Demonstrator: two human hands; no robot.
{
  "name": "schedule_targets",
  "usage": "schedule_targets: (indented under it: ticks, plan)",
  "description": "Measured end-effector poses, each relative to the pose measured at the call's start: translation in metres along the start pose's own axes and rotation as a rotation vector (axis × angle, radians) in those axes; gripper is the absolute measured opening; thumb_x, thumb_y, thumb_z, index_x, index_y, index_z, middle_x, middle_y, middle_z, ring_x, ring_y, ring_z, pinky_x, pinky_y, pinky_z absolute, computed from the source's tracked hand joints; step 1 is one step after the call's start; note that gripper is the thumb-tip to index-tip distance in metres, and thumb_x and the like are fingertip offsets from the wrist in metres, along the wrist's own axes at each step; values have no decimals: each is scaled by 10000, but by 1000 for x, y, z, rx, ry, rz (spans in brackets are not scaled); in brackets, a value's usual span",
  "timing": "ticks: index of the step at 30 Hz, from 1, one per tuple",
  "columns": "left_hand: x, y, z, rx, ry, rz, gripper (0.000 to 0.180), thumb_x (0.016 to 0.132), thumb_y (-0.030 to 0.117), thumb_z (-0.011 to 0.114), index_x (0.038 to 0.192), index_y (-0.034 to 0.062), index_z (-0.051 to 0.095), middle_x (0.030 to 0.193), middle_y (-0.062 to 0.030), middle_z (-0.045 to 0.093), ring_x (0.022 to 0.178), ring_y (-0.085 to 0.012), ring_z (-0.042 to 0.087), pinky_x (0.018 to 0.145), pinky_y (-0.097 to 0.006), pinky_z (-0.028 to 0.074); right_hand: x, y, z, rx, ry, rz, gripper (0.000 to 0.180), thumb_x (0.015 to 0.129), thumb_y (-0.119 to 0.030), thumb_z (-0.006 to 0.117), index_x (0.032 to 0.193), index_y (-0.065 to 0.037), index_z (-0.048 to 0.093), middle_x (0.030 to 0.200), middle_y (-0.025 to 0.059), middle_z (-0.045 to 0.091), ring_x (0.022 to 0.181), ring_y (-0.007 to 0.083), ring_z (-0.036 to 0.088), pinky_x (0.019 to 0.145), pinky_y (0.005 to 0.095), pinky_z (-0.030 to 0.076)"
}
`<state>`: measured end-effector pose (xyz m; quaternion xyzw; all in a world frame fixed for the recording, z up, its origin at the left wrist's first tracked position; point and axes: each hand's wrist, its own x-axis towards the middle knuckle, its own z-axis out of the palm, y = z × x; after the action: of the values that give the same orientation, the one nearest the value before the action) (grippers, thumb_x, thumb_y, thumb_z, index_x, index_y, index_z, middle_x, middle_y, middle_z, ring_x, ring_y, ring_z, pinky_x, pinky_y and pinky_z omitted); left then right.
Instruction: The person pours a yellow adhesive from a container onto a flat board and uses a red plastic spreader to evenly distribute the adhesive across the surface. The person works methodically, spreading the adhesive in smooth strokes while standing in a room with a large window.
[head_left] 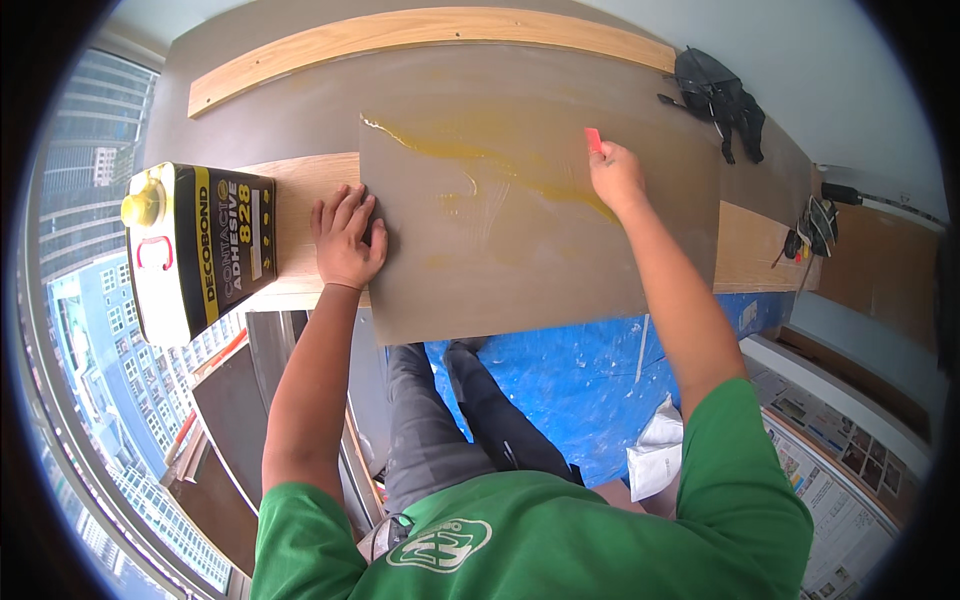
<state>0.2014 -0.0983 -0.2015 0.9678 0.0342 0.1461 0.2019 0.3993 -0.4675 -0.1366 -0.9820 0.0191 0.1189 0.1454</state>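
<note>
A grey-brown board (500,270) lies on the wooden bench in front of me, its near edge jutting over the floor. Yellowish, glossy adhesive (440,152) runs in an uneven streak across its upper part, with thin smears below. My right hand (618,178) is closed round a small red spreader (593,138) over the right half of the board. The spreader's lower part is hidden by the fingers. By the board's left edge, my left hand (347,240) rests with fingers apart, holding nothing.
A large adhesive tin (160,260) with a yellow cap stands left, beside the window. A pale wooden strip (430,28) lies along the back. Black cloth or bag (718,95) sits at the far right. Blue sheeting (560,390) covers the floor, with a white bag (655,450) on it.
</note>
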Motion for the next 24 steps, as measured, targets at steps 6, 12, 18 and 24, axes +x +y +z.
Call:
schedule_targets:
  ticks: [6,12,18,24]
  plan:
    - [-1,0,-3,-55,11,-21,343,832,220,658,1155,110,697,1361,-39,610,1344,-273,490,1172,-520,276,-7,-110,17,37,-109,-53,261,941,-238,514,1008,-40,670,981,210,695,937,405,659,824,481,534]
    - [-1,-3,-4,-119,29,-39,328,822,214,664,1128,104,706,1345,-33,617,1344,-258,491,1164,-531,284,-16,-176,38,43,-169,-146,246,947,-228,515,1001,-43,667,965,198,699,922,394,663,823,468,538]
    - [-2,-5,-7,-176,38,-65,332,807,210,654,1121,117,707,1338,-28,620,1336,-255,495,1172,-536,274,-40,-233,60,7,-208,-272,236,939,-221,523,961,-37,669,944,198,697,921,401,658,824,474,532]
    - [-2,-8,-8,-209,37,-91,343,792,197,662,1123,118,704,1326,-23,627,1332,-247,501,1182,-538,266,-27,-240,51,66,-145,-355,225,936,-218,525,941,-40,663,929,210,685,905,414,646,803,490,518]
